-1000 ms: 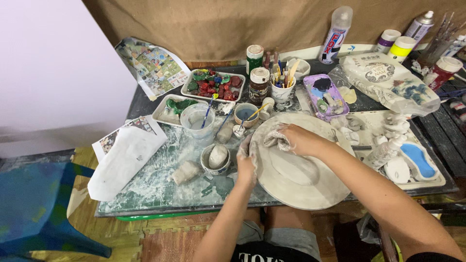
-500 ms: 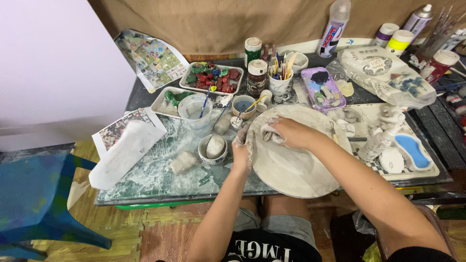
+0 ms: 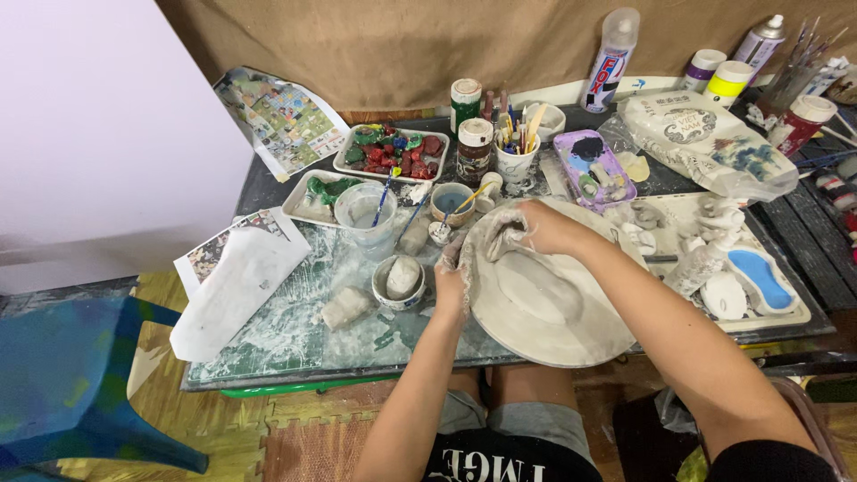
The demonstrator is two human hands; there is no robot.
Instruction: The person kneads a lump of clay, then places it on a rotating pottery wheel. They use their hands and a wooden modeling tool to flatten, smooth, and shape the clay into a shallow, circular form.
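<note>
both hands on a large grey clay plate [image 3: 544, 303] sitting at the front edge of the table [image 3: 268, 357], right of middle. left hand [image 3: 451, 286] lies flat and open against the plate's left rim, fingers spread loosely, gripping nothing. right hand [image 3: 536, 228] is curled at the plate's far rim, fingers closed on a wad of pale clay or wet cloth [image 3: 495, 234]; cannot tell which. both hands smeared grey.

progress, as a judgement: plate already has its round shape with a raised rim and flat centre, surface looks smooth, so forming seems mostly done; the far-left rim is where work is going on, and no paint or glaze is on it yet.

surface: glass-topped table streaked with dried clay slip. just left of the plate a small bowl [image 3: 399, 281] with a clay lump, and a loose lump [image 3: 346, 308] beside it. toward the back edge a clear cup of water [image 3: 364, 212], a tray of red and green pieces [image 3: 393, 152], a cup of brushes [image 3: 516, 161], a purple palette [image 3: 594, 168]. white paper [image 3: 237, 290] hangs over the left edge. room: brown cloth backdrop [image 3: 402, 45], blue plastic chair [image 3: 62, 393] at left, foam floor mats.
</note>
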